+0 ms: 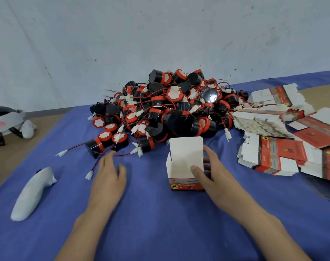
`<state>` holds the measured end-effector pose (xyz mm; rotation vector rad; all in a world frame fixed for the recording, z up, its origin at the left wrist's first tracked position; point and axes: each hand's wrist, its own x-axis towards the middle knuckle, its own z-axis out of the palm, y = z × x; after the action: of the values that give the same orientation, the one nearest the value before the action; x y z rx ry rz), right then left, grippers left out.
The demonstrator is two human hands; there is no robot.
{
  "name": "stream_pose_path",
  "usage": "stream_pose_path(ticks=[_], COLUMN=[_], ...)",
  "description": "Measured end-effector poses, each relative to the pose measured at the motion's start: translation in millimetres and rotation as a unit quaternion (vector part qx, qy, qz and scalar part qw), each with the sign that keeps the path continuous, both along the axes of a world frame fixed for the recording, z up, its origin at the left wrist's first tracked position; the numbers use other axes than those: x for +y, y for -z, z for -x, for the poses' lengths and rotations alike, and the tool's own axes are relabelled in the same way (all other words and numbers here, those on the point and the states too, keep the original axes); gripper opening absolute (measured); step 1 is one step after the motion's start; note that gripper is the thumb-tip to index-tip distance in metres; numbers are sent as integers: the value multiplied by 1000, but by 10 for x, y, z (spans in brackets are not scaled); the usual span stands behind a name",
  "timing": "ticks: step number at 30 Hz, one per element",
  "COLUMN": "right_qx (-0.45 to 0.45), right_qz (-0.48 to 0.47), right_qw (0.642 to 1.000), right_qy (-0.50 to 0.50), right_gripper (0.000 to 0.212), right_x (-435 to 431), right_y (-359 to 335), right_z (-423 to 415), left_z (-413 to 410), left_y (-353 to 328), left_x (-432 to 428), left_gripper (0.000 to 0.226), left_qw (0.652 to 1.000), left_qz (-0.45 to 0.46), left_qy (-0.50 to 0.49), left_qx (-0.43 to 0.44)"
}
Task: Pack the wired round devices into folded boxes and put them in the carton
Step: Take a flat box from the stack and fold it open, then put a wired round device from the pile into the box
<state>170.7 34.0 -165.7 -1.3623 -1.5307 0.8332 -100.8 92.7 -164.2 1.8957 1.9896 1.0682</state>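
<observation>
Device heap (166, 108) behind open box (185, 157); flat boxes (269, 121) right, white bundle (32, 193) left.

we have the pile of devices (169, 110) mid-cloth (160, 223) | folded box (185, 151) upright just before the pile | flat boxes (269, 127) right of both | our left hand (108, 178) left of the box, right hand (213, 174) on its right side

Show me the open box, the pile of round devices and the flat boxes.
open box (185, 185): head view, printed front wall.
pile of round devices (174, 93): head view, a white-topped device near the top.
flat boxes (262, 119): head view, stacked white edges.
</observation>
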Motion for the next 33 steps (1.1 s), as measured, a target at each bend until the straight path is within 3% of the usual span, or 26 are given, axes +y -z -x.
stream_pose_path(ticks=[4, 9, 13, 19, 21, 23, 25, 29, 33], right_qx=[28, 60, 74, 39, 34, 39, 41, 60, 82], right_qz=[-7, -21, -17, -12, -18, -34, -66, -182, -254], right_qw=[999, 998, 997, 999, 999, 997, 995, 974, 956], right_qy=[-22, -9, 11, 28, 36, 48, 66, 120, 123], right_gripper=[52, 47, 97, 103, 104, 101, 93, 59, 28], right_x=[-16, -29, -9, -37, -37, -42, -63, -156, -256], right_y=[-94, -157, -105, -65, -73, -101, -138, -271, -402], right_z=[35, 21, -48, -70, -84, -77, -47, 34, 124], left_z=[34, 1, -24, 13, 38, 58, 52, -9, -177], left_y=[13, 6, 15, 0, 39, 42, -56, -507, -890], left_x=[204, 392, 426, 487, 455, 393, 308, 62, -294], left_gripper=[57, 50, 49, 27, 21, 18, 18, 18, 22], left_qw=[995, 974, 965, 968, 983, 999, 990, 911, 818], left_qz=[16, 75, 90, 81, 52, 3, -85, -263, -300], left_qy=[16, -28, -38, -36, -35, -30, -52, -89, 13], left_qx=[93, 211, 242, 234, 171, 34, -104, -303, -491])
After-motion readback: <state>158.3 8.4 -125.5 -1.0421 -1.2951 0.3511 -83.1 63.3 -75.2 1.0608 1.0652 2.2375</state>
